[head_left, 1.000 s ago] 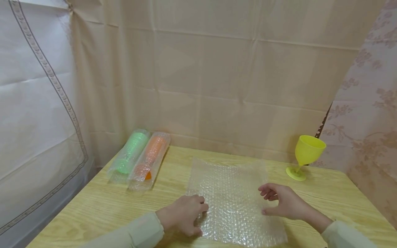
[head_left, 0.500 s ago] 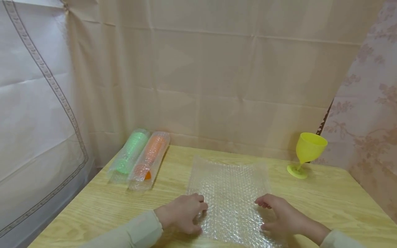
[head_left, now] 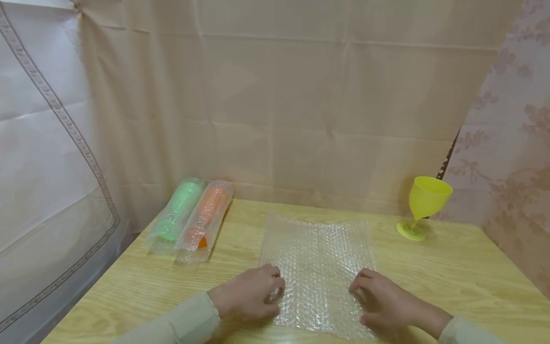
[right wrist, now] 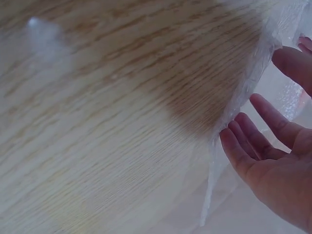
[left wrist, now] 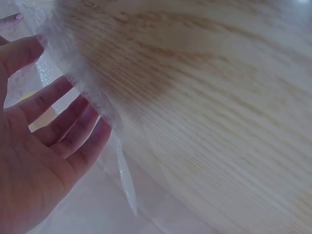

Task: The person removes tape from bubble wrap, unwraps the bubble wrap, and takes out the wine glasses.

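In the head view a sheet of clear bubble wrap lies at the table's near middle. My left hand is at its left edge and my right hand at its right edge. The left wrist view has the left fingers spread and lightly bent, tips touching the edge of the bubble wrap. Likewise, the right fingers touch the opposite edge of the bubble wrap in the right wrist view. Neither hand is curled round the sheet.
A yellow goblet stands at the back right of the wooden table. Two bubble-wrapped bundles, one green and one orange, lie side by side at the back left. Behind hangs a beige cloth.
My right hand has moved left and down to the right edge of the bubble wrap, whose near right corner has shifted inward. The left hand stays nearly in place. The head view has tilted slightly.
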The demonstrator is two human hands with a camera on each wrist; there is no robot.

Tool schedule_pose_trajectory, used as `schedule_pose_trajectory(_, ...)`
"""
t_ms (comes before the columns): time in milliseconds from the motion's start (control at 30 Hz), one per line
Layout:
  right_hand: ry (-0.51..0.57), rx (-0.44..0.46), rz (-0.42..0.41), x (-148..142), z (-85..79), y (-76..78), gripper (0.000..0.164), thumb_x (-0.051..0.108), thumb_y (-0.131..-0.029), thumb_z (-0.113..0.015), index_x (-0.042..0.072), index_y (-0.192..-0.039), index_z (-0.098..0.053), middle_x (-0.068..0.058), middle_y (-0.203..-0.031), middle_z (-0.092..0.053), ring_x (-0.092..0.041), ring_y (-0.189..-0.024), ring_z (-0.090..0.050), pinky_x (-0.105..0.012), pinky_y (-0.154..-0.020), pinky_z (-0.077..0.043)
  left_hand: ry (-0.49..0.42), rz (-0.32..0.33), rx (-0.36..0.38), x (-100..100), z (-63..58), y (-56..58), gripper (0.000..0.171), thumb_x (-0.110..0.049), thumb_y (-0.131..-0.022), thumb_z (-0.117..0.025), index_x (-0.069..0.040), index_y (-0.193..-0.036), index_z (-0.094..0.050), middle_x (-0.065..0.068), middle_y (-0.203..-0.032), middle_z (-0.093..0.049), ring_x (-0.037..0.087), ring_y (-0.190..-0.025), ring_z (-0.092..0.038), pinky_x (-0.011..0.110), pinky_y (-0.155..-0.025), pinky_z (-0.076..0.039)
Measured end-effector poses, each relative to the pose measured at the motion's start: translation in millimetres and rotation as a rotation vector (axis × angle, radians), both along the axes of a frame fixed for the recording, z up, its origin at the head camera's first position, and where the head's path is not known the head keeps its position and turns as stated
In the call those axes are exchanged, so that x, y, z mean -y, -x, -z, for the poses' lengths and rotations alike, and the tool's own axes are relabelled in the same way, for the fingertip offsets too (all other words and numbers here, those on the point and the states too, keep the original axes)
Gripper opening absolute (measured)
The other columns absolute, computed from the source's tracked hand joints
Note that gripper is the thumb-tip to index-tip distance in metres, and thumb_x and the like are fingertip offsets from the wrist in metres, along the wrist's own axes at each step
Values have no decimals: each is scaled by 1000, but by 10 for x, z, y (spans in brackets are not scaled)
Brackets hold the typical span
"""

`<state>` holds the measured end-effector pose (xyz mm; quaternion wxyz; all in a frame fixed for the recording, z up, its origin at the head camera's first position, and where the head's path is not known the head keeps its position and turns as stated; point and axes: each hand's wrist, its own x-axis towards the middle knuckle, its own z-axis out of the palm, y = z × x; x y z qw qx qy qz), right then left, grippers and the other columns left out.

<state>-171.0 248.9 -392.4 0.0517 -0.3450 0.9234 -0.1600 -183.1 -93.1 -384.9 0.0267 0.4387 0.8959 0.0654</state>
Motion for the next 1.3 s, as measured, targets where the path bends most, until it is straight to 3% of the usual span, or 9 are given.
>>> schedule_pose_trajectory(133,-8,12,14,8,-20,-16,43,41,-76,-78,20,-110,-61,8,-111,-55,-13,-102,-56,-41,-91,-51,-20,1,-6,-2,-26,-4,20,-35,-83,-66,-20,-98,-65,-9,-93,-55,2,-80,-45,15,-71,-44)
schedule_pose_trajectory(300,-5,-16,-2,1,-1,-34,43,37,-76,-78,20,-110,-61,7,-111,-55,-12,-103,-56,-39,-90,-52,-36,39,-82,-33,-67,6,16,-27,-86,-63,-17,-97,-69,-6,-96,-61,4,-87,-52,17,-77,-48)
schedule_pose_trajectory(500,19,-71,-36,7,29,-35,44,34,-74,-80,17,-109,-60,6,-109,-55,-13,-100,-56,-36,-87,-52,-113,2,-156,-23,-232,89,12,-23,-88,-66,-13,-96,-70,-3,-97,-64,9,-90,-58,23,-79,-51)
schedule_pose_trajectory(733,18,-72,-41,4,38,-45,45,33,-74,-81,17,-110,-59,5,-109,-54,-14,-100,-56,-36,-87,-52,-199,-48,-250,85,-446,186,12,-20,-87,-69,-12,-95,-69,-1,-97,-64,14,-90,-59,31,-83,-53)
schedule_pose_trajectory(867,14,-80,-48,4,37,-45,45,33,-74,-81,16,-110,-59,5,-109,-54,-13,-99,-56,-35,-86,-52,-247,-116,-281,204,-573,251,14,-19,-86,-69,-11,-97,-68,2,-103,-63,18,-97,-60,36,-88,-53)
schedule_pose_trajectory(1067,-6,-47,-29,21,18,-53,46,34,-75,-80,16,-111,-59,6,-110,-54,-13,-100,-56,-37,-88,-52,-276,-281,-307,526,-727,471,16,-16,-86,-66,-6,-99,-66,8,-105,-64,23,-92,-62,38,-79,-53)
schedule_pose_trajectory(1233,-8,-53,-18,30,16,-75,45,33,-75,-80,15,-111,-59,6,-109,-54,-13,-99,-56,-37,-88,-52,-238,-398,-385,848,-731,700,13,-6,-82,-63,0,-93,-65,13,-93,-63,22,-73,-56,36,-66,-50)
schedule_pose_trajectory(1300,-10,-61,-18,34,16,-83,45,33,-75,-80,15,-110,-59,6,-109,-54,-13,-99,-56,-37,-88,-51,-209,-462,-368,968,-712,766,13,-4,-82,-61,2,-93,-65,14,-89,-61,23,-71,-53,36,-62,-48)
